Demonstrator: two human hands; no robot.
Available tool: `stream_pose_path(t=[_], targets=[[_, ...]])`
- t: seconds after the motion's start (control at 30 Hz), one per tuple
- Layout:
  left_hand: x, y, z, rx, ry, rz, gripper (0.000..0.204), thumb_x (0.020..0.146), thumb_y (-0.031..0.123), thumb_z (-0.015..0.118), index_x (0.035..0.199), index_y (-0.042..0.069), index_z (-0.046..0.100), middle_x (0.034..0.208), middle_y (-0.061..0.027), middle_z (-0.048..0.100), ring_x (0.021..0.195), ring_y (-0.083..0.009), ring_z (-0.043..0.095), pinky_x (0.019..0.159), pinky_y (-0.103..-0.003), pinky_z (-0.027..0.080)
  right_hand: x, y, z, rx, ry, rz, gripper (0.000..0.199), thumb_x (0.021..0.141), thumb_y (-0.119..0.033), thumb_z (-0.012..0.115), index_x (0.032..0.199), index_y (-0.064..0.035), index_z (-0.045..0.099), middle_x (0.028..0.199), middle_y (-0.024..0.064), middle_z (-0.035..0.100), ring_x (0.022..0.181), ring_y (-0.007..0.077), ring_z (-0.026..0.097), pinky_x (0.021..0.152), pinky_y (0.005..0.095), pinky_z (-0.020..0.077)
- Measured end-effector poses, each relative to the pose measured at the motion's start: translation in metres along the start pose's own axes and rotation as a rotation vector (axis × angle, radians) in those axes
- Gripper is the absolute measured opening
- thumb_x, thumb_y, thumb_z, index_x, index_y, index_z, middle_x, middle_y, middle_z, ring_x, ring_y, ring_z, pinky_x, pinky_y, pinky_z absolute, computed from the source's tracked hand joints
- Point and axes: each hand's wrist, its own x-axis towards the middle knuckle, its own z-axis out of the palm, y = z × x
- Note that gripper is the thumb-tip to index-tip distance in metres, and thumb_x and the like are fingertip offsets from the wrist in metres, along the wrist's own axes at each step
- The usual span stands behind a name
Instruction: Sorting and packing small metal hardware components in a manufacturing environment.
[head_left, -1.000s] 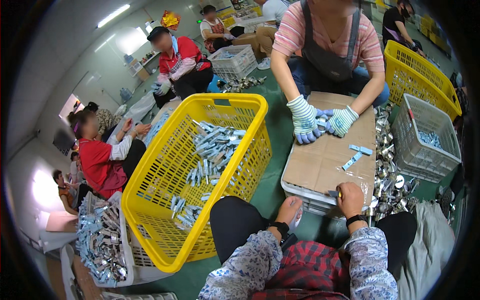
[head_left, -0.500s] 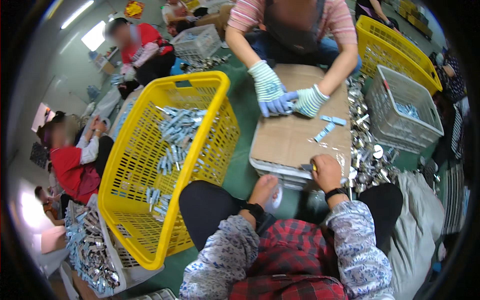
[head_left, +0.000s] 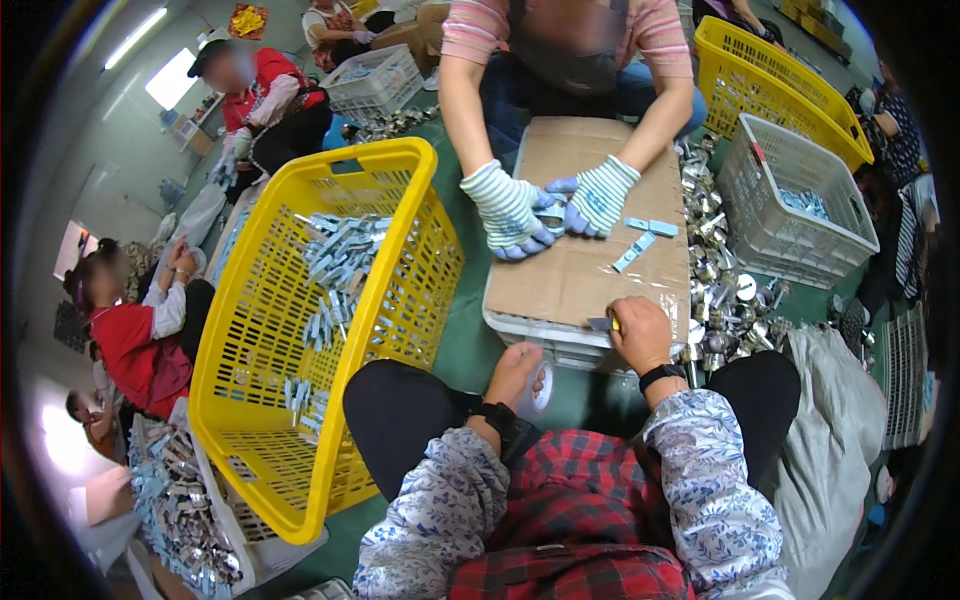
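Note:
My left hand (head_left: pixel 513 374) is closed on a roll of clear tape (head_left: pixel 542 388), low in front of the near edge of a cardboard-topped crate. At that edge my right hand (head_left: pixel 641 334) grips a small utility knife (head_left: pixel 601 324), its blade pointing left over the cardboard (head_left: pixel 545 290). Across from me, a co-worker's gloved hands (head_left: pixel 552 210) hold a light-blue wrapped piece with a metallic part. Two light-blue strip-like pieces (head_left: pixel 634 252) lie on the cardboard, to the right of those gloves.
A big yellow basket (head_left: pixel 318 500) with bundles of light-blue pieces stands at my left. Shiny round metal parts (head_left: pixel 715 270) are heaped along the crate's right side, near a grey crate (head_left: pixel 775 235). A pale sack (head_left: pixel 825 440) lies at right. Other people sit farther left.
The co-worker's gloved hands have shifted and turned around the piece between them. My left hand has turned a little, showing more of the tape roll. My right hand keeps its hold on the knife.

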Motion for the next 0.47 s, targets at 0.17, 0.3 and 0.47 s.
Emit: stream_pose_path(t=[0.17,0.3,0.47], targets=[[0.009,-0.017,0.001,0.015,-0.042,0.054,0.017,0.084,0.021,0.055,0.093,0.009,0.047,0.069,-0.0015,0.049,0.054,-0.0090,0.047,0.044,-0.021,0.038,-0.003,-0.005,-0.012,-0.012,-0.006,0.039,0.019,0.056,-0.005,0.060,0.071,-0.0092,0.050,0.068,0.0079,0.050,0.070,0.0267,0.051,0.062,0.0379,0.0408],[0.001,-0.010,0.011,-0.063,-0.016,0.062,0.020,0.084,0.021,0.054,0.097,0.008,0.047,0.066,-0.0031,0.050,0.049,-0.0098,0.046,0.042,-0.023,0.038,-0.005,-0.005,-0.012,-0.003,-0.002,0.039,0.019,0.055,-0.004,0.060,0.071,-0.0089,0.050,0.067,0.0085,0.049,0.069,0.0273,0.051,0.061,0.0379,0.0410],[0.002,0.000,0.013,-0.048,-0.051,0.022,0.025,0.083,0.026,0.054,0.100,0.009,0.045,0.065,-0.0033,0.050,0.051,-0.0103,0.047,0.042,-0.023,0.038,-0.002,-0.004,-0.010,-0.005,0.001,0.041,0.020,0.055,-0.006,0.062,0.071,-0.0088,0.050,0.067,0.0086,0.049,0.069,0.0274,0.051,0.061,0.0376,0.0410]])
